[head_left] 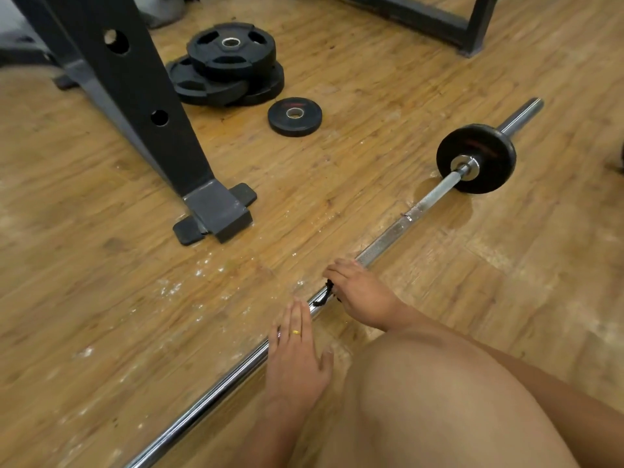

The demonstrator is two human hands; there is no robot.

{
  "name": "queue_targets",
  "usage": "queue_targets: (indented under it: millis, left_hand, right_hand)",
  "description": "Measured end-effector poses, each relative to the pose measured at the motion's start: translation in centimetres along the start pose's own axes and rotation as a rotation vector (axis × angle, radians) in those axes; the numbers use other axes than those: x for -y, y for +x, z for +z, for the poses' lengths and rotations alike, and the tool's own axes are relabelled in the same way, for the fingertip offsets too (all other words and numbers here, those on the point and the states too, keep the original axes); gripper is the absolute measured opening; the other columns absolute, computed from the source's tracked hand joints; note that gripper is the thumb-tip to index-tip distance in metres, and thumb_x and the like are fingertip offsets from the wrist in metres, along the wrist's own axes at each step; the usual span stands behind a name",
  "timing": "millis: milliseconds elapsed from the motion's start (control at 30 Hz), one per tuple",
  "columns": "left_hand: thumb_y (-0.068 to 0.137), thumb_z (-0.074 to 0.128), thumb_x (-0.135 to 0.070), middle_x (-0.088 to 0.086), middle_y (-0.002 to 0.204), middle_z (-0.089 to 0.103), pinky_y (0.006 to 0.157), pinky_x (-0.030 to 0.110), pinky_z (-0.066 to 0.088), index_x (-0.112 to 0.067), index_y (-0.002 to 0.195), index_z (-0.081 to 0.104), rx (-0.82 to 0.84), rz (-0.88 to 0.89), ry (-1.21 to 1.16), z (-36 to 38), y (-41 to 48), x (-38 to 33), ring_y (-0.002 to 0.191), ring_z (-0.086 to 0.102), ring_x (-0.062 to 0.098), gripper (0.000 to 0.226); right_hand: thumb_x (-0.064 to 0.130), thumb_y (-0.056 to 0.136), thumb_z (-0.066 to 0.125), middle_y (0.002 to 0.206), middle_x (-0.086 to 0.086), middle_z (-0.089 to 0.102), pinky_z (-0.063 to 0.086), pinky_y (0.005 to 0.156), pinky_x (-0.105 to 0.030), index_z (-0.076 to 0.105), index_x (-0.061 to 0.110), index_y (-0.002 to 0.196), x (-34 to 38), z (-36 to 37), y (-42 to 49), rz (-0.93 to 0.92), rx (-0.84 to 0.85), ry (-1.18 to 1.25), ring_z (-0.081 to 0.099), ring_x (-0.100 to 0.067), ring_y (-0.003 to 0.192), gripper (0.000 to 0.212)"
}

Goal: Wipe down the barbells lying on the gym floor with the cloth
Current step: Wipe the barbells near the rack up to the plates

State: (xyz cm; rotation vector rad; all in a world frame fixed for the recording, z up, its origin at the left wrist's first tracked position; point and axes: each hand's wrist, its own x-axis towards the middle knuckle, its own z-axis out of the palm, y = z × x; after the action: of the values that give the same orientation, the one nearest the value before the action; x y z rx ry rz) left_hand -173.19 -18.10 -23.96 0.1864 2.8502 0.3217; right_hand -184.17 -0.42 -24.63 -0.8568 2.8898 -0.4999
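Note:
A long chrome barbell [388,236] lies diagonally on the wooden floor, from bottom left to upper right. One small black plate [476,158] sits on its far sleeve. My right hand [359,292] curls around the bar near its middle and grips a dark cloth [324,295], of which only a small black edge shows. My left hand [297,352] lies flat on the bar just below, fingers straight, a gold ring on one finger.
A black rack leg with its foot [212,211] stands left of the bar. A stack of black plates [229,62] and one loose small plate [294,116] lie behind it. Another dark frame [472,32] stands top right. My bare knee [439,400] fills the lower right.

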Motion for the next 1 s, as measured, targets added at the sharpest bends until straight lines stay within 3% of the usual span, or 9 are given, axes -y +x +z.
queue_targets:
  millis: [100, 200, 333, 400, 433, 533, 600, 733, 1000]
  left_hand:
    - [0.093, 0.024, -0.031, 0.018, 0.153, 0.043, 0.114, 0.045, 0.01, 0.005, 0.144, 0.048, -0.05, 0.046, -0.07, -0.8, -1.3, -0.8, 0.139, 0.045, 0.036, 0.066]
    - [0.104, 0.002, -0.04, 0.019, 0.157, 0.035, 0.117, 0.044, 0.013, 0.005, 0.147, 0.042, -0.01, 0.068, -0.154, -1.4, -2.7, -1.3, 0.143, 0.037, 0.039, 0.074]
    - [0.088, 0.03, -0.036, 0.015, 0.15, 0.049, 0.107, 0.05, 0.046, 0.0, 0.14, 0.054, 0.065, 0.068, -0.12, -0.3, -3.5, -2.1, 0.136, 0.049, 0.029, 0.068]
    - [0.09, 0.018, -0.036, 0.013, 0.159, 0.034, 0.114, 0.048, 0.035, -0.002, 0.15, 0.04, 0.078, 0.052, -0.136, -0.8, -4.3, -2.5, 0.146, 0.035, 0.026, 0.072]
    - [0.093, 0.008, -0.036, 0.011, 0.166, 0.013, 0.121, 0.046, 0.021, -0.003, 0.157, 0.02, 0.069, 0.062, -0.114, -0.9, -4.6, -2.6, 0.153, 0.016, 0.024, 0.073]
    - [0.104, 0.003, -0.031, 0.005, 0.161, -0.029, 0.125, 0.042, -0.006, -0.009, 0.156, -0.019, 0.074, 0.065, -0.069, 0.1, -5.0, -3.1, 0.151, -0.023, 0.021, 0.061]
    - [0.103, 0.004, -0.031, 0.003, 0.162, -0.028, 0.125, 0.042, -0.007, -0.011, 0.157, -0.016, 0.029, 0.025, -0.076, 0.7, -5.5, -3.2, 0.151, -0.023, 0.018, 0.061]
    - [0.106, 0.029, -0.036, 0.004, 0.163, -0.026, 0.122, 0.042, -0.012, -0.01, 0.158, -0.015, 0.039, -0.131, -0.182, 1.4, -6.2, -3.3, 0.152, -0.022, 0.018, 0.072]
    - [0.104, 0.034, -0.04, 0.012, 0.164, -0.02, 0.123, 0.047, -0.011, -0.007, 0.157, -0.012, -0.07, -0.024, -0.151, 3.3, -6.9, -3.6, 0.153, -0.017, 0.022, 0.078]
  right_hand:
    - [0.008, 0.1, 0.048, 0.141, -0.015, 0.053, 0.017, 0.119, -0.033, 0.051, 0.001, 0.14, -0.7, -0.8, -0.3, 0.034, 0.021, -0.005, 0.037, -0.033, 0.141, 0.04]
    - [0.006, 0.099, 0.05, 0.141, -0.017, 0.053, 0.019, 0.12, -0.035, 0.051, 0.0, 0.14, 0.1, -0.4, -1.1, 0.134, -0.005, -0.006, 0.037, -0.036, 0.141, 0.041]
    - [0.001, 0.097, 0.053, 0.143, -0.02, 0.053, 0.011, 0.12, -0.034, 0.052, -0.003, 0.139, 1.0, 0.3, -2.7, 0.202, 0.0, -0.013, 0.035, -0.039, 0.143, 0.042]
    - [0.005, 0.101, 0.048, 0.149, -0.016, 0.047, 0.009, 0.121, -0.031, 0.046, 0.0, 0.144, 1.5, -0.1, -3.0, 0.224, 0.094, -0.001, 0.028, -0.034, 0.147, 0.044]
    - [0.007, 0.103, 0.046, 0.151, -0.014, 0.045, 0.009, 0.12, -0.029, 0.044, 0.001, 0.146, 1.8, -0.4, -3.0, 0.223, 0.155, 0.01, 0.027, -0.031, 0.148, 0.044]
    - [-0.002, 0.094, 0.05, 0.134, -0.024, 0.057, 0.022, 0.108, -0.032, 0.055, -0.009, 0.133, 2.9, -1.5, -3.5, 0.158, 0.226, 0.014, 0.046, -0.046, 0.132, 0.04]
    - [-0.004, 0.086, 0.053, 0.122, -0.029, 0.061, 0.028, 0.104, -0.037, 0.061, -0.012, 0.123, 3.0, -1.5, -4.3, 0.186, 0.245, 0.023, 0.053, -0.052, 0.122, 0.038]
    - [-0.001, 0.092, 0.047, 0.134, -0.021, 0.056, 0.034, 0.114, -0.051, 0.056, -0.007, 0.13, 3.6, -1.7, -6.6, 0.161, 0.16, -0.046, 0.042, -0.043, 0.136, 0.04]
    - [0.0, 0.088, 0.05, 0.138, -0.02, 0.056, 0.032, 0.114, -0.057, 0.055, -0.005, 0.135, 5.3, 1.0, -9.5, 0.097, 0.113, 0.003, 0.045, -0.044, 0.135, 0.047]
